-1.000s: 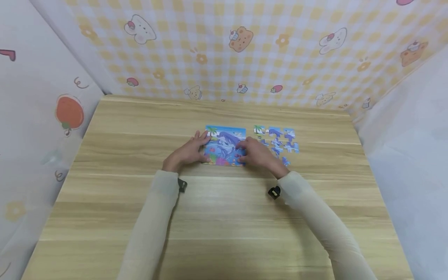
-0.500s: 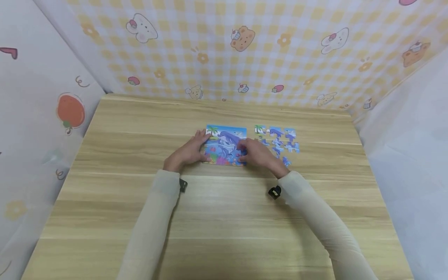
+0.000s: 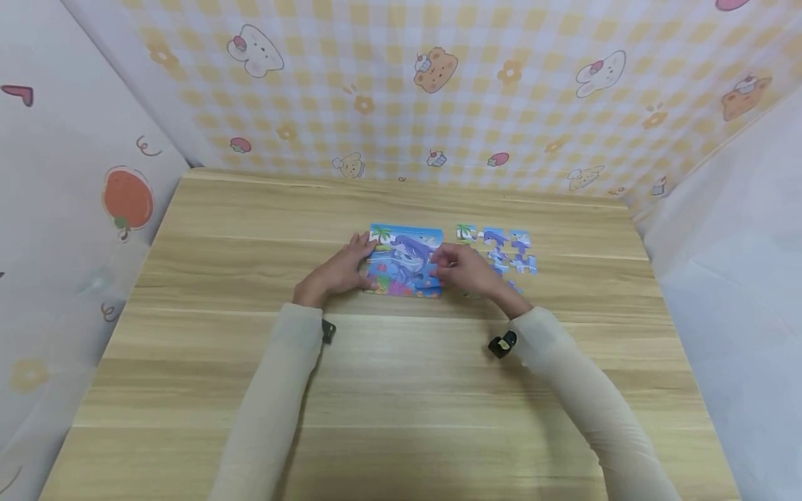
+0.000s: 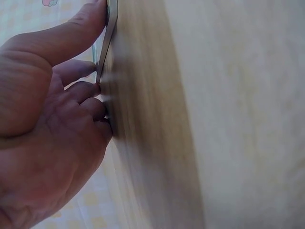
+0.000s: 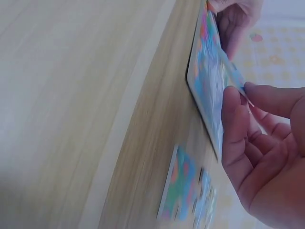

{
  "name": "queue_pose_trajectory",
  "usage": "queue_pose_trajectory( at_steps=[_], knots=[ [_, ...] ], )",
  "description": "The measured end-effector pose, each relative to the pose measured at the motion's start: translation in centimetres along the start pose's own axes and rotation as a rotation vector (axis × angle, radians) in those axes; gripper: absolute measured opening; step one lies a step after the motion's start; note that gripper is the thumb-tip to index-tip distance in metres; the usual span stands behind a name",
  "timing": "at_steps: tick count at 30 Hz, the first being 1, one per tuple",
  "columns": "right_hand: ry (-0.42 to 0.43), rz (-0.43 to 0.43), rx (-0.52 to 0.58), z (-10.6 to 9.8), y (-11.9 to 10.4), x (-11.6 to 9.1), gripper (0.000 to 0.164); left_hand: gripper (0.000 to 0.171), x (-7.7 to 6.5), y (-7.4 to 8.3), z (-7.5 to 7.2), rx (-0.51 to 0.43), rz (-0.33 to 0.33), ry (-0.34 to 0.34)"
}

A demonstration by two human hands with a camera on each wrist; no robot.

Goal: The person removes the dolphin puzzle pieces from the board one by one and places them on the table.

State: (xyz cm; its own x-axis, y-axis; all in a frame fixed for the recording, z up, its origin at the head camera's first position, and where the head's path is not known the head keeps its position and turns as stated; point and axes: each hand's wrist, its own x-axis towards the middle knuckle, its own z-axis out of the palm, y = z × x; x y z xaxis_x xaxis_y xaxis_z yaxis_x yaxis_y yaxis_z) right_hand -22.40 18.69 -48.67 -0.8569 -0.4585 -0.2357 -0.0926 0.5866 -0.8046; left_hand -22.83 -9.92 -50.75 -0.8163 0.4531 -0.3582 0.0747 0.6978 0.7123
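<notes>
A dolphin jigsaw puzzle in a thin tray (image 3: 401,259) lies on the wooden table, with palms and coral in its picture. My left hand (image 3: 341,270) rests at its left edge, thumb and fingers spread and touching it. In the left wrist view, the left fingertips (image 4: 97,88) meet the tray's edge. At the puzzle's right side, my right hand (image 3: 470,270) pinches a puzzle piece (image 5: 233,74) between thumb and fingers, tilted up off the picture. The right wrist view shows this piece blurred, so its shape is unclear.
Several loose puzzle pieces (image 3: 520,261) lie right of the tray, partly behind my right hand. One coral-patterned piece (image 5: 178,188) shows near it in the right wrist view. A checked, cartoon-printed cloth (image 3: 351,104) stands behind the table (image 3: 401,390).
My right hand has shifted slightly right and lifted, now holding a piece tilted up from the puzzle's right side. The left hand stays at the left edge.
</notes>
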Motion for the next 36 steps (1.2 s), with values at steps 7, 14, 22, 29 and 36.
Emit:
queue_pose_trajectory(
  at_steps=[7, 14, 22, 29, 36],
  knots=[
    [0.007, 0.057, 0.054, -3.0, 2.2, -2.5, 0.015, 0.096, -0.1, 0.3, -0.3, 0.009, -0.003, -0.009],
    [0.017, 0.188, 0.081, -5.3, 4.8, -5.0, 0.021, 0.096, -0.3, 0.4, -0.4, 0.004, 0.001, -0.01],
    [-0.009, 0.231, 0.1, -7.8, 7.0, -7.7, 0.022, 0.096, -0.2, 0.4, -0.3, 0.012, 0.003, -0.012],
    [0.042, 0.302, 0.088, -9.8, 9.3, -9.6, 0.025, 0.096, 0.0, 0.2, -0.1, 0.016, 0.012, -0.016],
    [0.04, 0.313, 0.039, -11.0, 10.2, -10.7, 0.03, 0.096, 0.1, 0.0, -0.1, 0.023, 0.016, -0.018]
  ],
)
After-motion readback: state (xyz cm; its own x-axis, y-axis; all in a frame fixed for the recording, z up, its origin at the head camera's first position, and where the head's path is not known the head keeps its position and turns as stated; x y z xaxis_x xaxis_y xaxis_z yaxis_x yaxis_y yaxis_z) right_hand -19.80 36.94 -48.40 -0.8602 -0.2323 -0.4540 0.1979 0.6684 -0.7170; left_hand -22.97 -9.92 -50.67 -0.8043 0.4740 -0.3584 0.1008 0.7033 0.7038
